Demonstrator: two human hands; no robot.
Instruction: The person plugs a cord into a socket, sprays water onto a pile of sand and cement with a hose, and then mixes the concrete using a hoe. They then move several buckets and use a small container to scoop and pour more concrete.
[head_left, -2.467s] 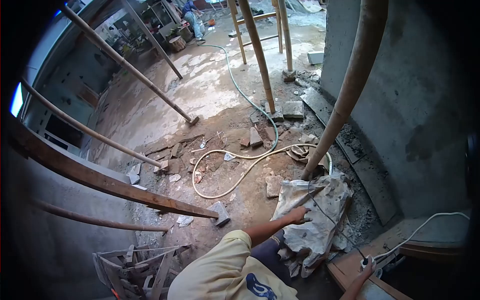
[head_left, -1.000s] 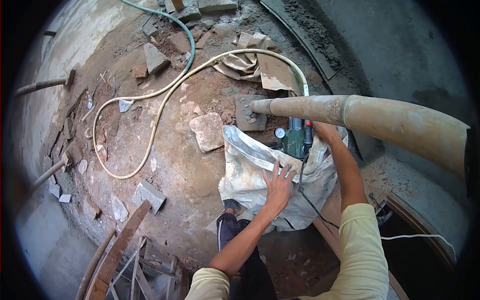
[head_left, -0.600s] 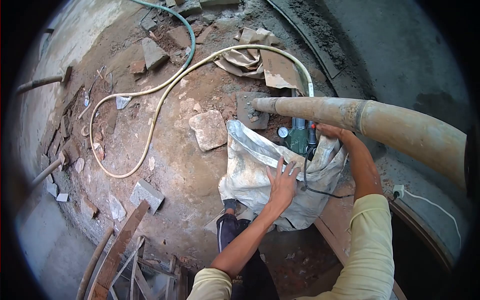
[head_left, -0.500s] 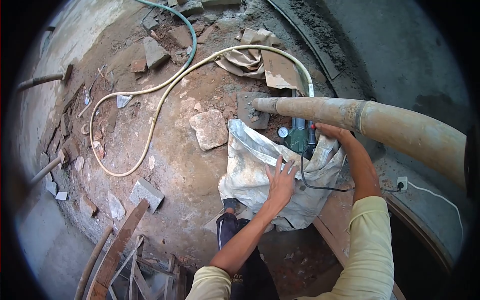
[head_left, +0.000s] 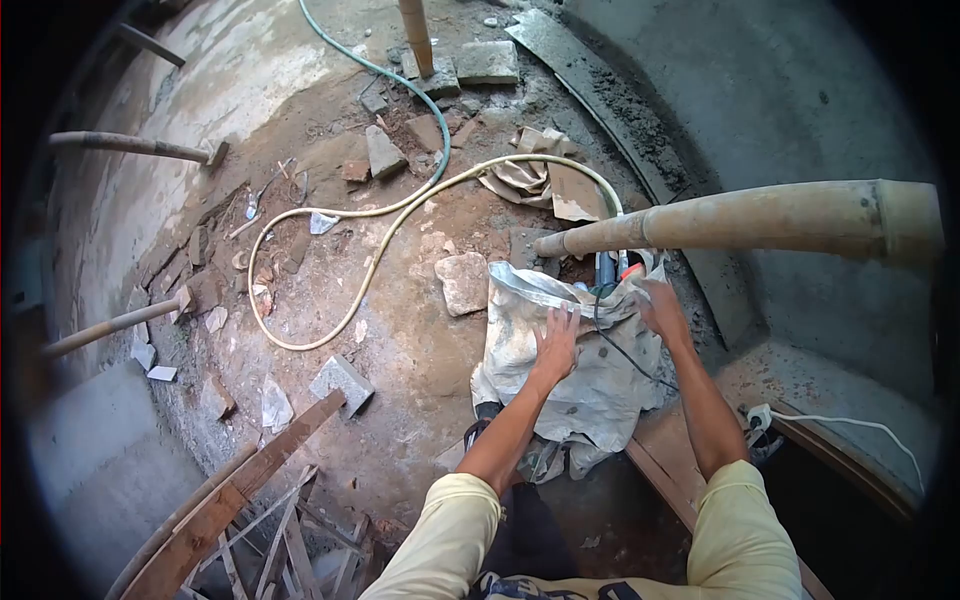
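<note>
A dirty white woven sack point(head_left: 560, 400) is draped over a water pump point(head_left: 604, 272); only its blue-grey cylinder and a red part show past the sack's rim. My left hand point(head_left: 557, 345) lies on the sack's front with fingers spread. At the sack's right upper edge, my right hand point(head_left: 660, 308) has its fingers curled around the fabric, close beside the pump. A black cable point(head_left: 628, 355) runs out over the sack between my hands. From the pump's far side, a cream hose point(head_left: 590, 172) leads away.
A thick bamboo pole point(head_left: 740, 222) slants across just beyond the pump. Crumpled brown paper point(head_left: 530, 180), a stone block point(head_left: 463, 283) and rubble lie on the dirt floor. A wooden plank point(head_left: 250, 480) rises at lower left. A white extension cord point(head_left: 850, 422) lies at right.
The sack now covers the pump's green body and gauge, which showed before. My right hand has shifted from beside the pump onto the sack's edge. The camera view has shifted.
</note>
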